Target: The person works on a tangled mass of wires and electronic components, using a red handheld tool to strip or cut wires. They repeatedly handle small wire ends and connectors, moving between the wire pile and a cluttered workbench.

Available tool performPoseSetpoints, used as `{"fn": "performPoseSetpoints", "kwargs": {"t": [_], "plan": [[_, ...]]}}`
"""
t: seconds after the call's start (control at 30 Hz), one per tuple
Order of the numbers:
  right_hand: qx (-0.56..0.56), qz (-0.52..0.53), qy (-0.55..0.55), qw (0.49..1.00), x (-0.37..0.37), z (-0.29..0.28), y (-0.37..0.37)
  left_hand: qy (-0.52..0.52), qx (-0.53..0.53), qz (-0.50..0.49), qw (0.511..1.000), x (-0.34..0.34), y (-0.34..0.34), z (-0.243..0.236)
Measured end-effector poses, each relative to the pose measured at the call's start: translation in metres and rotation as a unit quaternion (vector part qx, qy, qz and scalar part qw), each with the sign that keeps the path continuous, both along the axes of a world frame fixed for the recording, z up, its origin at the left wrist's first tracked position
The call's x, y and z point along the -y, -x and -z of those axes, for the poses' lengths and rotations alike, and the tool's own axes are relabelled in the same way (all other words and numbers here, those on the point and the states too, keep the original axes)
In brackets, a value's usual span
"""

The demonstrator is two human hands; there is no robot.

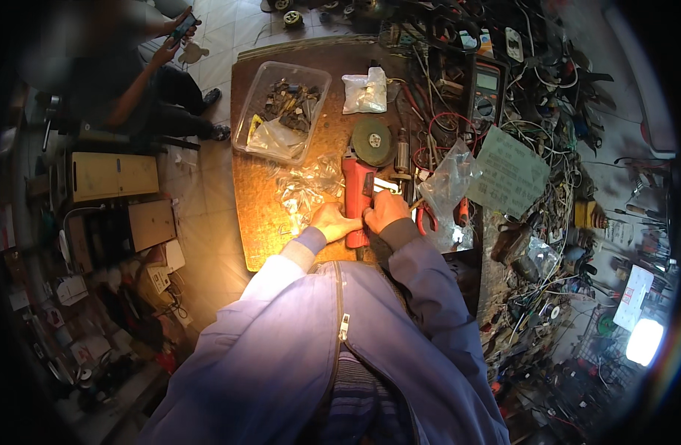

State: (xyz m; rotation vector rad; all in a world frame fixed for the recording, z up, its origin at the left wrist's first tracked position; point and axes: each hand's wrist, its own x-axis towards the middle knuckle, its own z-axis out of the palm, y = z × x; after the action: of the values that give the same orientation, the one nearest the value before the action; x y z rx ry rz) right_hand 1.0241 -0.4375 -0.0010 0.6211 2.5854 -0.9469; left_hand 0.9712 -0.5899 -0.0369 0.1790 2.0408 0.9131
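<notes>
A red power tool with a grey-green disc lies lengthwise on the worn wooden bench. My left hand is at the tool's left side, thumb against its body and fingers bent. My right hand grips it from the right, fingertips partly hidden. Crumpled clear plastic lies left of the tool; red-handled pliers are beside my right hand.
A plastic tub of small parts, a white bag, a multimeter, a green board and tangled wires surround the work. Another person holding a phone is at the upper left. A bright lamp glows at the right.
</notes>
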Motion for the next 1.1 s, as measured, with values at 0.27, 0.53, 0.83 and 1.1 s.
{"fn": "performPoseSetpoints", "kwargs": {"t": [0.27, 0.53, 0.83, 1.1], "plan": [[-0.043, 0.035, 0.046, 0.997, -0.005, 0.012, -0.002, -0.020, 0.011, -0.016, 1.000, 0.002, -0.002, 0.010], [-0.155, 0.058, 0.133, 0.977, -0.002, 0.013, -0.029, -0.029, 0.042, -0.017, 0.999, 0.005, -0.003, 0.021], [-0.206, -0.063, 0.112, 0.970, -0.010, 0.024, -0.029, -0.038, 0.109, 0.001, 0.993, 0.006, 0.003, 0.020], [-0.202, -0.070, 0.066, 0.975, -0.007, 0.024, -0.032, -0.063, 0.092, 0.003, 0.994, 0.010, 0.004, 0.029]]}}
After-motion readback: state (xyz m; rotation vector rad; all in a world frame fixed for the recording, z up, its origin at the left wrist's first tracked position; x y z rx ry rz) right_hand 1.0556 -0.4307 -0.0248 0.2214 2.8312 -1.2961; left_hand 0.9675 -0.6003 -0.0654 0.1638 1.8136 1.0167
